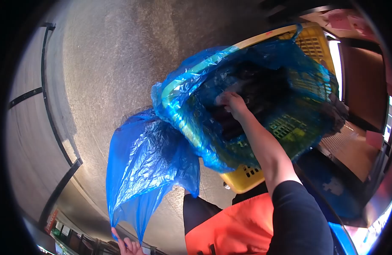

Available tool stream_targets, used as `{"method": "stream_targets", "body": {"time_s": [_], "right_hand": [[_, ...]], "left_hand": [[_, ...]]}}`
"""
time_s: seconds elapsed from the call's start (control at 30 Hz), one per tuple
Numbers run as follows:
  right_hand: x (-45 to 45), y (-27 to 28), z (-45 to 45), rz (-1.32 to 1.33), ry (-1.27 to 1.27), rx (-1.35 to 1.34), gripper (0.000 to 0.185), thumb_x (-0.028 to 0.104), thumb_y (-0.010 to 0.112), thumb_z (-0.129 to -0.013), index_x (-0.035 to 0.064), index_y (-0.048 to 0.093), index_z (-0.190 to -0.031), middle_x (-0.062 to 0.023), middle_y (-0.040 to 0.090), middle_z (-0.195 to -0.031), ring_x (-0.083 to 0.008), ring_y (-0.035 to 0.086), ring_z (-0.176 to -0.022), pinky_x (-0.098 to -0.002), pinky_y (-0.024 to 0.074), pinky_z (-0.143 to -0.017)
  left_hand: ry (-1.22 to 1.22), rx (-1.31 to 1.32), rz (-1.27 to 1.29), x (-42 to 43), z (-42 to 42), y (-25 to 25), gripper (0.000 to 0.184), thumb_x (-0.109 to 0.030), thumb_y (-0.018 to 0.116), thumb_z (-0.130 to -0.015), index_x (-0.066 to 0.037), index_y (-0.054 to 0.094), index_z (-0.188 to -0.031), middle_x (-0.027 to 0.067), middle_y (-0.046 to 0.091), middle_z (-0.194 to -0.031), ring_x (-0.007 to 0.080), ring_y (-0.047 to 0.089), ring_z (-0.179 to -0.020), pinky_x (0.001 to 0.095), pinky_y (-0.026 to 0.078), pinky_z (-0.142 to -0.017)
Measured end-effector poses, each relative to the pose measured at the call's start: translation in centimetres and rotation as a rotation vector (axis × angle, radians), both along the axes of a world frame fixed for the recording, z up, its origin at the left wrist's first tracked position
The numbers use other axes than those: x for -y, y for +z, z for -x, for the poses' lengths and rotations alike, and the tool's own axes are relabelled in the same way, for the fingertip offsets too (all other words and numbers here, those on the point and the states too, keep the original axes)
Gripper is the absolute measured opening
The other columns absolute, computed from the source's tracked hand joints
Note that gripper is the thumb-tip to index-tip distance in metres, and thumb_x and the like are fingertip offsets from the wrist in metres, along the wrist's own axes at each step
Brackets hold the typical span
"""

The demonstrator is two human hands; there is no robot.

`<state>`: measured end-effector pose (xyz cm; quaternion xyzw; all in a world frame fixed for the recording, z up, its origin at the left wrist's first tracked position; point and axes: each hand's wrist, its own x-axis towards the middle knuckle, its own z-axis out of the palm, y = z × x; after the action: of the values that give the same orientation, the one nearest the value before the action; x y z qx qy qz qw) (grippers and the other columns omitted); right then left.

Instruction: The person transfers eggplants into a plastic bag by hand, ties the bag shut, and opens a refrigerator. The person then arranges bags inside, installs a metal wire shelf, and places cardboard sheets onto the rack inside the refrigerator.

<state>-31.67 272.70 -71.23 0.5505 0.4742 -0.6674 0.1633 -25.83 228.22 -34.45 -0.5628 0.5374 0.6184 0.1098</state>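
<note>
A blue plastic bag (pixel 183 123) lines a yellow basket (pixel 242 180) and hangs over its rim. Dark items (pixel 264 85) lie inside the lined basket. My right hand (pixel 232 103) reaches into it with the fingers closed at a pale, see-through piece of plastic too unclear to name. Outside the basket, a blue plastic sheet or bag (pixel 151 157) spreads down to the lower left. My left hand (pixel 127 245) is at its bottom corner, fingers pinched on the plastic.
Grey floor (pixel 115 51) stretches along the left side, with dark-edged panels (pixel 30 127) beyond it. Cardboard boxes (pixel 361 85) stand at the right. A dark blue surface (pixel 327 182) lies below them, beside my arm.
</note>
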Motion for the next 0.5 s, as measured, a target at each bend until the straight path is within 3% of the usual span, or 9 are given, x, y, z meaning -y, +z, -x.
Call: {"method": "stream_targets", "body": {"time_s": [0.03,0.07,0.13,0.2,0.33,0.4,0.5], "right_hand": [[-0.5,-2.8,1.1,0.028,0.062,0.089,0.018,0.021,0.048,-0.087,0.0092,0.054,-0.1,-0.0038,0.057,-0.082,-0.0142,0.054,-0.074,-0.027,0.0427,-0.063],[-1.3,-7.9,1.9,-0.065,-0.013,0.064,0.019,0.021,0.05,-0.086,0.0094,0.054,-0.101,-0.0041,0.057,-0.083,-0.0151,0.054,-0.075,-0.0286,0.0434,-0.064],[-2.1,-17.5,3.4,-0.254,-0.154,0.011,0.022,0.022,0.052,-0.086,0.0097,0.052,-0.104,-0.0046,0.057,-0.086,-0.0168,0.054,-0.078,-0.0316,0.0448,-0.066],[-2.1,-14.8,6.8,-0.161,-0.375,-0.208,0.053,0.027,0.058,-0.081,0.0027,0.039,-0.124,-0.0149,0.051,-0.117,-0.03,0.049,-0.103,-0.0382,0.0363,-0.092],[-4.0,-17.0,8.7,0.127,-0.472,-0.318,0.056,0.023,0.06,-0.079,0.0006,0.036,-0.125,-0.014,0.049,-0.118,-0.0269,0.051,-0.101,-0.0367,0.0409,-0.087],[-4.3,-17.0,8.3,0.14,-0.473,-0.459,0.056,0.023,0.062,-0.077,0.0,0.038,-0.122,-0.0132,0.049,-0.117,-0.0259,0.052,-0.099,-0.0355,0.0438,-0.084],[-3.6,-10.6,7.5,0.172,-0.569,-0.314,0.056,0.023,0.066,-0.073,0.0006,0.041,-0.118,-0.0111,0.052,-0.112,-0.0243,0.054,-0.095,-0.0332,0.0465,-0.079]], "left_hand": [[0.052,0.065,0.036,-1.2,0.6,0.0,0.045,-0.023,0.039,-0.093,-0.019,0.027,-0.136,-0.0037,0.028,-0.05,0.0073,0.021,-0.041,0.0211,0.022,-0.042],[-0.074,-0.03,-0.029,0.3,-0.3,-0.7,0.049,-0.024,0.036,-0.094,-0.021,0.017,-0.138,-0.0032,0.028,-0.049,0.0074,0.021,-0.039,0.0218,0.023,-0.041],[-0.013,0.066,0.136,-1.0,0.3,-1.2,0.047,-0.024,0.038,-0.093,-0.021,0.021,-0.137,-0.0039,0.023,-0.049,0.0068,0.018,-0.039,0.0217,0.02,-0.04],[-0.039,0.039,0.149,-1.5,0.6,-1.5,0.048,-0.024,0.041,-0.092,-0.022,0.024,-0.137,-0.0046,0.018,-0.049,0.0062,0.016,-0.04,0.0204,0.018,-0.04],[-0.044,0.1,0.264,-2.9,1.4,-1.8,0.053,-0.024,0.047,-0.09,-0.023,0.023,-0.137,-0.0052,0.02,-0.049,0.0056,0.016,-0.04,0.0203,0.018,-0.042],[-0.079,0.08,0.235,-2.7,1.1,-1.7,0.052,-0.023,0.046,-0.09,-0.024,0.024,-0.137,-0.0056,0.021,-0.049,0.0055,0.017,-0.041,0.0202,0.018,-0.042],[-0.013,0.083,0.243,-3.4,1.7,-1.7,0.049,-0.021,0.045,-0.09,-0.022,0.027,-0.136,-0.0061,0.02,-0.049,0.0054,0.017,-0.041,0.0199,0.018,-0.042]]}}
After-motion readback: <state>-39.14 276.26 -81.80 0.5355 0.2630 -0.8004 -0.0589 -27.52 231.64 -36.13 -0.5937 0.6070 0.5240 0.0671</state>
